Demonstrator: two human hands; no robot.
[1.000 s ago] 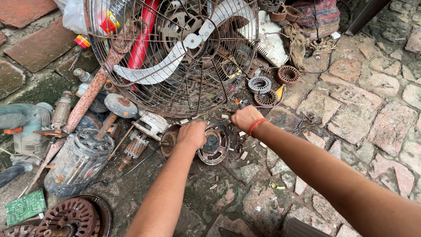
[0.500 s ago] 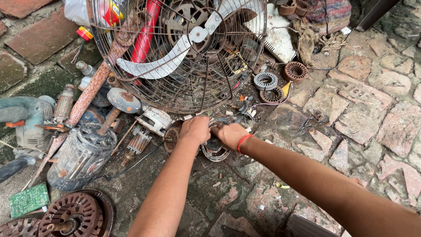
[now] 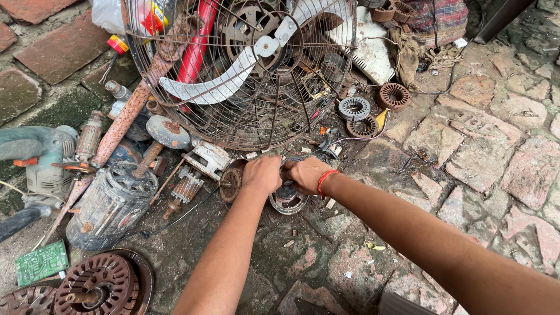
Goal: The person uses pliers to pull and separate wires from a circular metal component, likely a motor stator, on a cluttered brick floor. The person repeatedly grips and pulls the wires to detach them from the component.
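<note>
**On stone paving, below fan guard: both hands on small motor part**

Near centre of the paved ground, just under the rusty wire fan guard (image 3: 245, 70). Left hand (image 3: 262, 174) curled over a rusty round motor part (image 3: 232, 184), gripping. Right hand (image 3: 304, 174), red band at wrist, clenched just beside it, above a round metal housing (image 3: 287, 199) lying on the stones. Exact thing gripped by right: hidden under fingers. Looks mid-disassembly: parts not yet separated. Grey motor body (image 3: 111, 204) and loose stator rings (image 3: 354, 108) lying apart, untouched.
</note>
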